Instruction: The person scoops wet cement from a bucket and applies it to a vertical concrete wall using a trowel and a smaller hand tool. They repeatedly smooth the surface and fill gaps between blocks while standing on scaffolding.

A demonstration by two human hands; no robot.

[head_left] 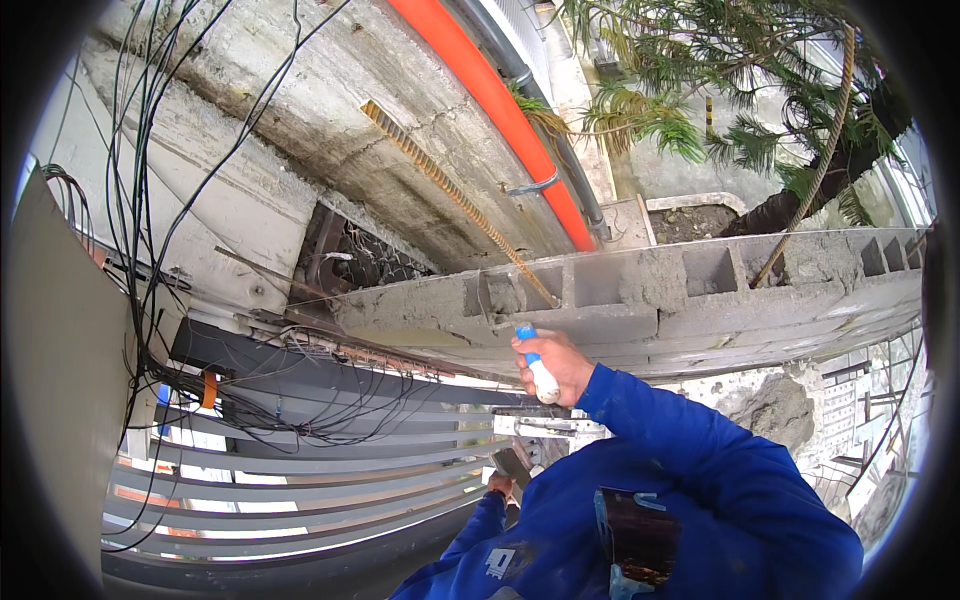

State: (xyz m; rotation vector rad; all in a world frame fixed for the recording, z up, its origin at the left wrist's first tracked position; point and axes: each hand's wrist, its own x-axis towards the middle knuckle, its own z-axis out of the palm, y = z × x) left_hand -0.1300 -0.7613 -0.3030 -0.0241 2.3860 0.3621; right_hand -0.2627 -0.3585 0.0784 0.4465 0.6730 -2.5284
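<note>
My right hand [568, 368] is closed around a blue and white handle [533, 352]. It is just in front of the top edge of a hollow concrete block wall [620, 322]. The handle's blue end points toward the wall and its white end toward me; no blade or head shows. Lower down, my left hand [500, 486] is small in view and partly covered by my blue sleeve. Its fingers are bent by a flat grey piece [512, 463], next to grey metal slats [400, 468]. What those fingers grip is hard to make out.
A ribbed steel bar [450, 195] slants into a block cell; another bar [825, 160] rises at the right. Loose black cables [145, 200] hang at left. Beyond the wall are an orange pipe [490, 100] and tree branches [700, 80]. Mortar [775, 408] lies at right.
</note>
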